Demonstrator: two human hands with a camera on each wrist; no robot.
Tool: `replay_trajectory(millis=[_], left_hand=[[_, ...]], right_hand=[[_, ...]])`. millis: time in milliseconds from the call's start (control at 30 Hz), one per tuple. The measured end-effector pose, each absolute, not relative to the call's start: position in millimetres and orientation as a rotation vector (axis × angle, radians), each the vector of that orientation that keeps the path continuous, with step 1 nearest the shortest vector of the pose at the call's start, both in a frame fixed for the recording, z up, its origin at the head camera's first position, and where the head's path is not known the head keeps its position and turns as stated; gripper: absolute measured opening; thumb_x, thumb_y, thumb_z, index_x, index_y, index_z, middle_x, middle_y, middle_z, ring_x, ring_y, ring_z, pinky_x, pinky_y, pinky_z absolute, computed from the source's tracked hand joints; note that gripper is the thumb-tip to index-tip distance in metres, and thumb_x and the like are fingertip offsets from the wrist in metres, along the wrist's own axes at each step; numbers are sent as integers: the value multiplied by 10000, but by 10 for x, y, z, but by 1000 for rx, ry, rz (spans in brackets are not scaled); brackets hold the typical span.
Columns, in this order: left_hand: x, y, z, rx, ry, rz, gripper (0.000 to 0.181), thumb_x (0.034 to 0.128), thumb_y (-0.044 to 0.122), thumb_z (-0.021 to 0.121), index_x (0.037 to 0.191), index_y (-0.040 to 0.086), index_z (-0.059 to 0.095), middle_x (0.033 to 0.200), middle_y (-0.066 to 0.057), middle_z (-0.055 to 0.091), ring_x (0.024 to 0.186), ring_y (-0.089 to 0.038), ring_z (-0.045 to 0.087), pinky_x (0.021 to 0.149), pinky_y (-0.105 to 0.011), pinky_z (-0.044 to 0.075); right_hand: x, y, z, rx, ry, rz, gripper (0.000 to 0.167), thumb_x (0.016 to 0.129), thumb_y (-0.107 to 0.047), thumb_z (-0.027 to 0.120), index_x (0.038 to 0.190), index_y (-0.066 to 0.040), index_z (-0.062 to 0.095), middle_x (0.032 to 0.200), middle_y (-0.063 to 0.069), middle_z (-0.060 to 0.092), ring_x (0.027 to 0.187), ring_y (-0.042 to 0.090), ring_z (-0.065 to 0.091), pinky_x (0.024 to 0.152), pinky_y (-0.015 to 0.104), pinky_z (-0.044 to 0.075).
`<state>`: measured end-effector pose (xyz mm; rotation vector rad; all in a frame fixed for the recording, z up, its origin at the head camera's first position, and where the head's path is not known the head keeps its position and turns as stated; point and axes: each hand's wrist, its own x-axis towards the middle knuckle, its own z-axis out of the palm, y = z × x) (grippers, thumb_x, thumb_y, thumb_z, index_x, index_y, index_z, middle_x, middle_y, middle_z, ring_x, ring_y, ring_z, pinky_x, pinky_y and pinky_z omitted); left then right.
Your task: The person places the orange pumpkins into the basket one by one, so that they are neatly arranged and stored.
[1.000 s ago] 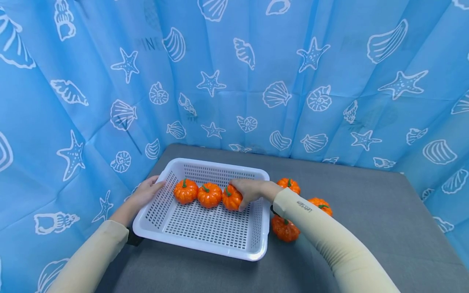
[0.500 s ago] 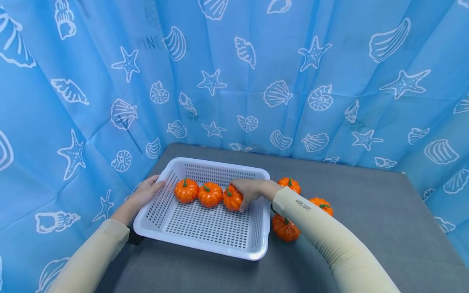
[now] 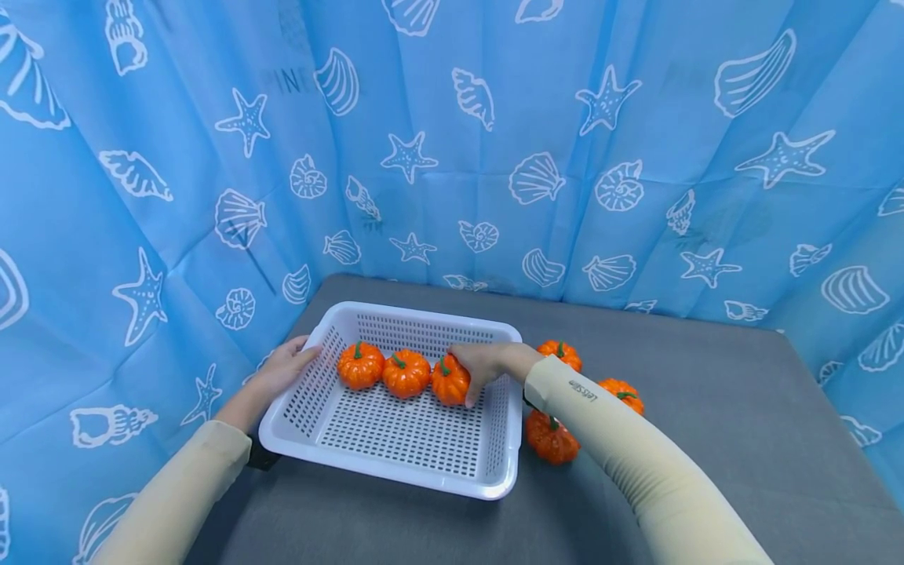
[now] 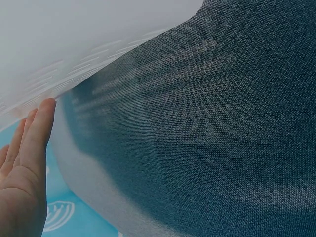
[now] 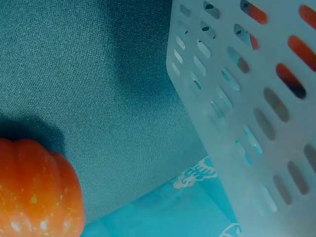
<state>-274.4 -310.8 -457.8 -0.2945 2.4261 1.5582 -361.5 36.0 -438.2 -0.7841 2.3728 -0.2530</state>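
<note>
A white perforated basket [image 3: 384,472] holds three orange pumpkins in a row. My right hand [image 3: 483,366] reaches over its right side and grips the rightmost pumpkin [image 3: 450,381]. The middle pumpkin [image 3: 406,374] and the left pumpkin [image 3: 361,366] stand beside it. At the basket's left rim my left hand [image 3: 282,370] has its thumb over the edge; in the left wrist view that hand [image 4: 28,158] touches the basket's outer wall [image 4: 98,29] with extended fingers. The right wrist view shows the perforated wall [image 5: 237,113], which hides the right hand.
Right of the basket, three more pumpkins lie on the grey table [image 3: 706,377]: one at the back [image 3: 559,352], one in front [image 3: 552,439], one farther right [image 3: 621,394], partly behind the right sleeve. A blue shell-patterned curtain [image 3: 438,188] hangs behind and at the left.
</note>
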Motion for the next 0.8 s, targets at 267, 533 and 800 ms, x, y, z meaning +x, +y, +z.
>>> replay_trajectory(millis=[267,533,800], left_hand=[[-2757,-3112,-4585,-286,2412,1573,642,981,484,418,1499,177,197,1252,-261,550,877,-306,703,667,-472,588],[-2757,-3112,-4611,-267,2416,1576,635,983,484,413,1498,180,199,1252,-260,552,888,-302,701,670,-474,588],[-2755,-3120,-4594,-290,2396,1589,660,982,489,412,1511,181,167,1270,-267,537,894,-301,698,676,-476,588]], right_hand=[[-3623,356,-4384,-796,2372,-242,1060,644,-288,877,1481,-125,246,1418,34,439,1281,188,425,1146,398,303],[-3601,372,-4372,-822,2378,-266,1052,643,-254,882,1477,-131,253,1431,30,422,1294,185,407,1150,396,297],[-3585,409,-4265,-896,2390,-302,1027,655,-240,877,1474,-114,270,1446,44,411,1300,194,414,1133,402,326]])
